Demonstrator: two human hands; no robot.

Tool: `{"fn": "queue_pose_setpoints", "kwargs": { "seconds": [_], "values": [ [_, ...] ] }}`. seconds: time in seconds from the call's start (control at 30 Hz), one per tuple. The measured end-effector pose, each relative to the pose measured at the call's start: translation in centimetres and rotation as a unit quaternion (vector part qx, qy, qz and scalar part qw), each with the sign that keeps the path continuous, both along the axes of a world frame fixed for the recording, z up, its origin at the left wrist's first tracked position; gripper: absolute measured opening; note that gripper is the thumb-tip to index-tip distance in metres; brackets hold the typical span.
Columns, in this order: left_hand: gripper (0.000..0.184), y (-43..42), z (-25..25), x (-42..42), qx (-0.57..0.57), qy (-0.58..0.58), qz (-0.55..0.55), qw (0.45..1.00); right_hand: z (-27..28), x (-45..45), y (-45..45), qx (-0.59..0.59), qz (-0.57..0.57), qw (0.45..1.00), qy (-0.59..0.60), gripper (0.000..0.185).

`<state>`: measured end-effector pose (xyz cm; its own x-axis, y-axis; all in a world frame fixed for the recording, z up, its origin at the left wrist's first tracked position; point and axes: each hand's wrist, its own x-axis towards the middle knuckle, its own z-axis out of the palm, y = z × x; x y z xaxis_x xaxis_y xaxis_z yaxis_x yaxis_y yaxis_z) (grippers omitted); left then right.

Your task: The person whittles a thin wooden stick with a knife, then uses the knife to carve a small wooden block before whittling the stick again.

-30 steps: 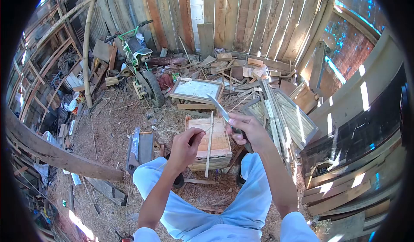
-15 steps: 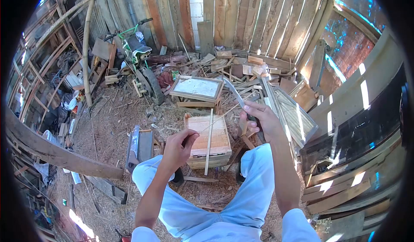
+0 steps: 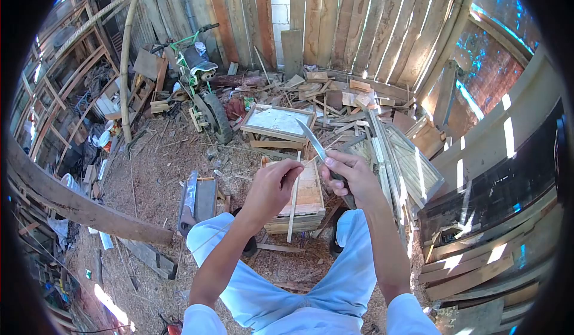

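My right hand [image 3: 356, 176] is closed around the dark handle of a knife [image 3: 312, 139], its long, slightly curved blade pointing up and to the left. My left hand [image 3: 272, 191] pinches a thin wooden strip [image 3: 210, 237] that trails down past my left knee. The strip's other end runs up to the right, near the blade; whether they touch I cannot tell. Below my hands stands a wooden box [image 3: 299, 221] between my knees. A narrow pale stick [image 3: 293, 206] leans across its top. The left hand partly hides the box.
A handsaw [image 3: 190, 197] lies on a small grey-topped piece at the left. Beyond the box is a framed, white-topped wooden box [image 3: 278, 121]. Scrap wood [image 3: 335, 93] is heaped along the plank wall. A small motorbike [image 3: 197, 66] stands at the back left. A beam [image 3: 89, 212] juts in from the left.
My left hand has moved right and up with the strip, closer to the knife. My right hand has shifted slightly left and down, and the knife with it.
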<state>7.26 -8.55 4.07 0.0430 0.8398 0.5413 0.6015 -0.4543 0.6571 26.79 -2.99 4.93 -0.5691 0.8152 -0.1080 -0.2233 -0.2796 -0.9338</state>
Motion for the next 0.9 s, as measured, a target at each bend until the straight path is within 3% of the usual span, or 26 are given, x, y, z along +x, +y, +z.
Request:
{"fn": "queue_pose_setpoints", "kwargs": {
  "seconds": [0.17,0.23,0.27,0.37,0.43,0.57,0.9],
  "values": [
    [0.007,-1.0,-0.4,-0.3,0.022,0.031,0.014,0.999,0.4,0.8,0.1,-0.015,-0.005,1.0,-0.015,0.027],
    [0.008,-1.7,-1.6,-1.8,0.035,0.053,0.049,0.997,0.8,3.0,1.5,0.004,-0.109,0.994,0.01,0.03],
    [0.008,-2.1,-1.7,-2.4,0.035,0.056,0.05,0.997,0.6,3.9,2.3,0.004,-0.109,0.994,0.013,0.03],
    [0.008,-2.9,-1.6,-3.0,-0.032,0.036,0.081,0.996,-0.2,4.7,2.9,0.005,-0.127,0.989,0.073,0.034],
    [0.01,-2.9,-0.7,-2.1,-0.118,-0.014,0.08,0.99,0.4,3.3,1.0,-0.017,-0.109,0.994,0.014,0.036],
    [0.011,-2.5,-0.5,-0.7,-0.091,-0.043,0.053,0.994,0.2,0.4,-1.5,0.018,0.029,0.999,-0.033,0.037],
    [0.01,-3.6,-0.7,-1.4,-0.128,-0.033,0.015,0.991,0.7,0.9,-1.0,-0.016,0.041,0.999,0.022,0.028]
  ]
}}
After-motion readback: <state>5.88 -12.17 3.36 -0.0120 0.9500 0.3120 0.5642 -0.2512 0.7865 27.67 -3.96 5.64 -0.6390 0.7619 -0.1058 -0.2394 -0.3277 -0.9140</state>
